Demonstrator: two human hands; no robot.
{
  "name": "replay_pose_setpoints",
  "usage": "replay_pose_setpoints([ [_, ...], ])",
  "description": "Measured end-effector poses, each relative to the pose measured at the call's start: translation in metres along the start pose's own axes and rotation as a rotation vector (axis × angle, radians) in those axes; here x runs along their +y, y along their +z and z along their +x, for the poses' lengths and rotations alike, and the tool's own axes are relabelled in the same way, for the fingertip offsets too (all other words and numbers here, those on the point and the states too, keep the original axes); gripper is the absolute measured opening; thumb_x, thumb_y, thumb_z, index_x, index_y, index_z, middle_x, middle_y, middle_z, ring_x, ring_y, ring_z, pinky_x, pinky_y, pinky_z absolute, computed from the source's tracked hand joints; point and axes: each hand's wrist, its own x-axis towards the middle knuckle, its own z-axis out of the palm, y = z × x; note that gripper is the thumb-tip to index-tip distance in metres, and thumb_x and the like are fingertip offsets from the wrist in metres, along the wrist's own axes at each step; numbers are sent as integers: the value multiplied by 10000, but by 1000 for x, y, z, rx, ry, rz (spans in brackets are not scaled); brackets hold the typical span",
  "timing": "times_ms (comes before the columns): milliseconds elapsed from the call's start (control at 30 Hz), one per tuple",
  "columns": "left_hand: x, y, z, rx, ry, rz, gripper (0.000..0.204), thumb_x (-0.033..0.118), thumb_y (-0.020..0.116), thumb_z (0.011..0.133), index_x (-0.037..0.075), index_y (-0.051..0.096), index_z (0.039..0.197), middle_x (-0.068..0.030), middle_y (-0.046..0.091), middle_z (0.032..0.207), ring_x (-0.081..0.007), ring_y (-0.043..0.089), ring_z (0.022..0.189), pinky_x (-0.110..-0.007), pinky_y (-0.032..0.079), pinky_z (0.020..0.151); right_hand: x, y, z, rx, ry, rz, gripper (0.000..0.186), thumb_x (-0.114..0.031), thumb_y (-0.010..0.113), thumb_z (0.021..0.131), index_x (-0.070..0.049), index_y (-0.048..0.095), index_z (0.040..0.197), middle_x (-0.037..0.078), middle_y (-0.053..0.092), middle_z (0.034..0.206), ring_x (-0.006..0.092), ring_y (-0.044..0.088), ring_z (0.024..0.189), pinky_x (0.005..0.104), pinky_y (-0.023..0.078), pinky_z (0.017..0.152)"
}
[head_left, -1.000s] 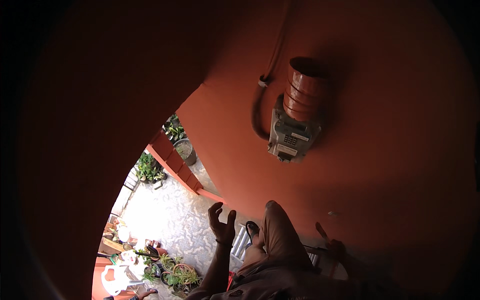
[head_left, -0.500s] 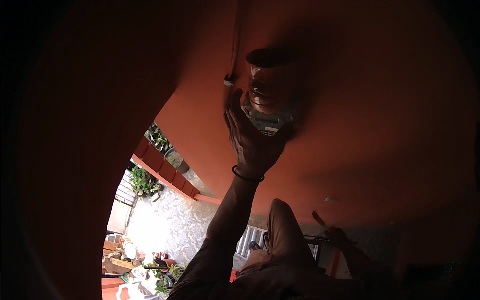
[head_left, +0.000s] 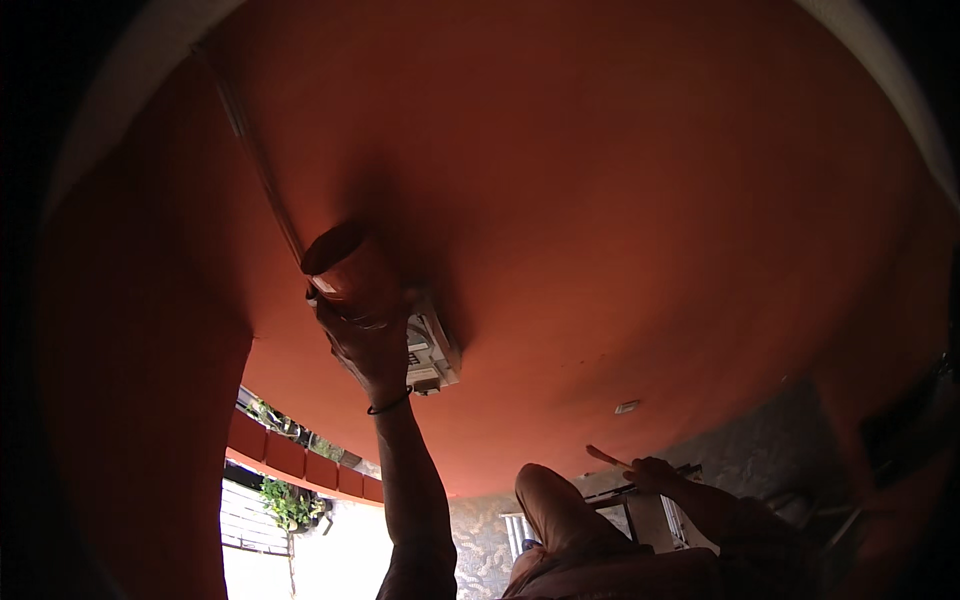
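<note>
My left hand, raised to the orange-red wall, has its fingers wrapped round a reddish cylindrical container. The container is tilted, and its round dark end faces up and left. Beside the hand, a grey box like an electricity meter is fixed to the wall, partly hidden by the container and hand. Lower right, my right hand is closed on a slim orange-brown stick-like tool pointing up and left. Its exact kind is too dark to make out.
A thin pipe runs up the wall from beside the container. A small pale fitting sits on the wall lower right. Beyond a low red parapet are potted plants and a bright patio. My bent knee is close to the wall.
My left hand, which was spread below the container, now grips it. The view has shifted, so the container and meter appear lower and further left. The right hand still holds the stick-like tool.
</note>
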Motion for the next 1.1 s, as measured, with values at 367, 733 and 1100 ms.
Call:
replay_pose_setpoints([
  [367,1,7,5,-21,-187,-48,1002,368,987,667,-9,434,1413,-224,638,1303,-345,649,1193,-451,525,1002,-8,-5,-12,33,-15,-6,482,-436,577,1022,25,703,1086,243,749,998,405,737,973,544,568,868],
  [733,14,-26,-8,51,-140,-338,1049,253,988,643,-35,408,1469,-216,560,1397,-322,577,1280,-452,491,1078,-6,-9,-8,50,-27,-14,479,-433,572,1024,28,695,1061,228,755,981,399,742,940,536,570,868],
  [1100,9,-63,-124,-177,-141,-399,1031,131,944,687,-3,377,1537,-150,526,1457,-286,545,1336,-424,453,1140,-5,5,-6,-73,3,19,419,-404,577,1016,10,638,1044,230,734,878,409,745,848,550,582,785],
])
